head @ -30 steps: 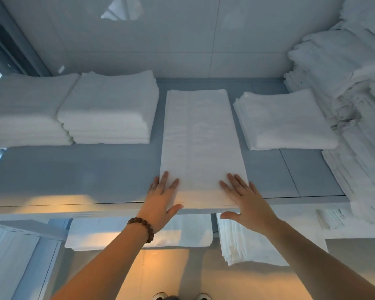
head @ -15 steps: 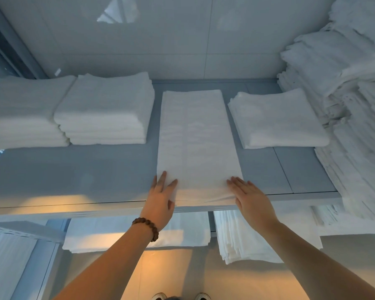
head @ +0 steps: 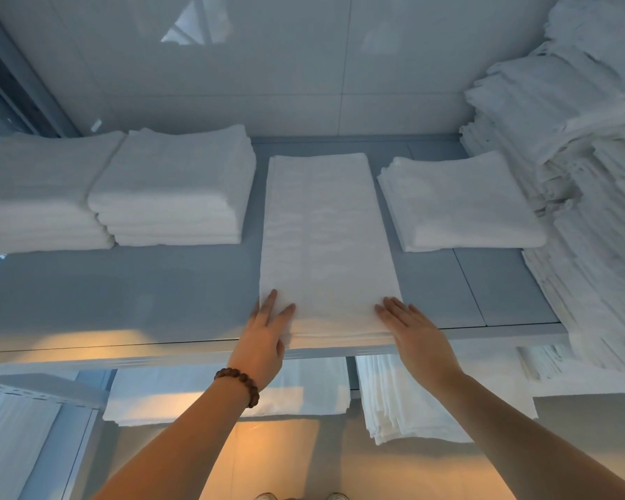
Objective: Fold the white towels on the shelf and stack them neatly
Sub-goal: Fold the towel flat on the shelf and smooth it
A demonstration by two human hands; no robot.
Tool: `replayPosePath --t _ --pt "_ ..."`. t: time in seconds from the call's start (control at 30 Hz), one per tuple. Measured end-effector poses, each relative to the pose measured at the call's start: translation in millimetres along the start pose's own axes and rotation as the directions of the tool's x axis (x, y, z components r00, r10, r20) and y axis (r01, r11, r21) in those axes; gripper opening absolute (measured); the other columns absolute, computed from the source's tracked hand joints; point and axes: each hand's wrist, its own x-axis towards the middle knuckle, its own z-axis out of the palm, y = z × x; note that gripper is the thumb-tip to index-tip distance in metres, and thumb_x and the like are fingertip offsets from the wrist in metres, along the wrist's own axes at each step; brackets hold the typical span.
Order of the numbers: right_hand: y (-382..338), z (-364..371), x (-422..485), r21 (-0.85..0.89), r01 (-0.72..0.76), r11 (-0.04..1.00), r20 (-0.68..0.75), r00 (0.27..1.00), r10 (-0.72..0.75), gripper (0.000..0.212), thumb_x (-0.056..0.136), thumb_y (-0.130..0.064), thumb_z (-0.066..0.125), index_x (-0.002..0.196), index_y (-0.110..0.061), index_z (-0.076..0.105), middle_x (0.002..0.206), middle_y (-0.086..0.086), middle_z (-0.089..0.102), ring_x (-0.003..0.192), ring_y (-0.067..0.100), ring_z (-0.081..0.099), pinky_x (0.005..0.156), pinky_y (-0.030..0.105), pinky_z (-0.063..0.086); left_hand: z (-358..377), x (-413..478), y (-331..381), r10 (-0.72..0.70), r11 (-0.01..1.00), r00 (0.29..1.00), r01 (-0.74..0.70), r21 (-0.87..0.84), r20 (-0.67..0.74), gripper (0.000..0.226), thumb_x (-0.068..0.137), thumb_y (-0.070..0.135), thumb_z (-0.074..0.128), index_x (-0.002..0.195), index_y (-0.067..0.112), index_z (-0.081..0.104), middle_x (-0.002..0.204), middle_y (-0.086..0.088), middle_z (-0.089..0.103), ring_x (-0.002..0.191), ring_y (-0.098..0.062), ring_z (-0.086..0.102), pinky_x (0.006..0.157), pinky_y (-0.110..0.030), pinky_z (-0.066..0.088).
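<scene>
Our left hand (head: pixel 267 333) and right hand (head: pixel 412 333) lie flat with fingers straight on the two near corners of the long towel (head: pixel 322 240). They grip nothing and press it against the shelf (head: pixel 123 290). The towel is folded into a narrow strip that runs from between our hands straight away toward the wall, its near end at the shelf's front edge.

Beyond our left hand and out to that side stands a tall stack (head: pixel 174 189). A second stack (head: pixel 40 196) touches it on its outer side. Beyond our right hand, just beside the strip, lies a low folded pile (head: pixel 459 203). Farther out past that hand rises a loose heap (head: pixel 592 175) of white cloth, which we take to be towels waiting for folding.

We judge the task partway done. The lengthwise folds on this towel look finished. What remains is the crosswise folds to bring it down to the size of the piles, setting it on one of them, and then the heap.
</scene>
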Motion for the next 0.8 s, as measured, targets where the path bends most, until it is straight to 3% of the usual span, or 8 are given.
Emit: replayPosePath --t 0.1,0.27,0.37,0.5,0.57,0.63,0.7,0.8 --pt "5.3 -4.3 -2.6 -0.007 0.009 1.000 -0.027 1.000 -0.010 0.072 0.072 0.018 0.062 0.136 -0.013 0.048 0.143 0.006 0.047 0.131 0.022 0.046 0.112 0.039 0.024 -1.3 2.6 1.0 -0.007 0.997 1.000 0.007 0.079 0.001 0.057 0.093 0.009 0.046 0.143 0.031 0.032 0.158 -0.001 0.005 0.145 -0.026 0.005 0.117 -0.040 0.018" --pt "2.8 -7.1 -8.6 -0.119 0.014 0.993 0.046 0.999 -0.008 0.074 0.068 0.008 0.072 0.135 -0.016 0.050 0.139 0.004 0.052 0.128 0.018 0.050 0.109 0.042 0.030 -1.2 3.6 5.3 0.050 0.929 0.998 -0.034 0.368 -0.035 0.064 0.090 0.013 0.044 0.147 0.033 0.019 0.158 -0.003 -0.001 0.144 -0.031 -0.013 0.115 -0.045 -0.011" --pt "-4.6 -8.9 -3.6 -0.150 0.031 0.988 0.049 0.999 -0.024 0.086 0.060 0.013 0.069 0.137 -0.016 0.047 0.139 0.006 0.051 0.129 0.020 0.048 0.110 0.048 0.032 -3.6 1.2 7.4 0.119 0.847 0.993 -0.090 0.524 -0.021 0.066 0.090 0.016 0.046 0.147 0.032 0.018 0.158 -0.005 0.004 0.143 -0.034 -0.011 0.113 -0.056 -0.012" --pt "-7.3 -6.2 1.1 -0.097 0.096 0.991 0.075 0.993 -0.089 0.086 0.069 0.018 0.057 0.144 -0.017 0.034 0.149 0.007 0.038 0.138 0.023 0.034 0.115 0.043 0.017 -11.2 0.0 5.6 0.189 0.781 0.981 -0.176 0.600 0.042 0.057 0.090 0.022 0.055 0.143 0.029 0.034 0.151 -0.004 0.032 0.143 -0.029 0.019 0.111 -0.059 -0.008" --pt "-6.0 -1.3 4.1 -0.022 0.100 0.995 0.088 0.991 -0.098 0.073 0.087 0.009 0.045 0.149 -0.021 0.020 0.156 0.003 0.022 0.144 0.019 0.020 0.117 0.032 0.003 -13.3 2.5 3.6 0.196 0.760 0.975 -0.218 0.612 0.104 0.058 0.093 0.019 0.049 0.145 0.029 0.026 0.152 -0.003 0.030 0.142 -0.027 0.020 0.110 -0.058 -0.014" --pt "-2.1 0.4 6.9 0.051 0.046 0.998 0.080 0.996 -0.050 0.061 0.097 -0.002 0.036 0.150 -0.025 0.016 0.156 -0.002 0.022 0.144 0.016 0.022 0.116 0.025 0.006 -13.6 5.5 4.6 0.193 0.752 0.971 -0.240 0.614 0.143 0.065 0.091 0.013 0.046 0.147 0.029 0.017 0.154 -0.003 0.024 0.143 -0.028 0.016 0.107 -0.057 -0.019" --pt "4.4 -1.4 7.0 0.090 0.005 0.996 0.073 0.997 -0.011 0.061 0.097 -0.003 0.035 0.149 -0.028 0.016 0.155 -0.006 0.025 0.142 0.016 0.027 0.116 0.024 0.011 -12.3 7.3 7.0 0.200 0.739 0.966 -0.257 0.623 0.162 0.073 0.087 0.008 0.045 0.147 0.028 0.008 0.156 -0.004 0.017 0.144 -0.029 0.010 0.106 -0.057 -0.020" --pt "16.7 -6.6 2.6 -0.014 0.148 0.989 0.091 0.985 -0.147 0.081 0.081 0.014 0.047 0.148 -0.022 0.019 0.154 -0.002 0.026 0.142 0.016 0.025 0.117 0.033 0.006 -10.8 8.5 8.4 0.205 0.740 0.962 -0.273 0.615 0.181 0.079 0.086 0.007 0.044 0.147 0.027 -0.002 0.157 -0.007 0.008 0.144 -0.031 0.004 0.107 -0.058 -0.017"
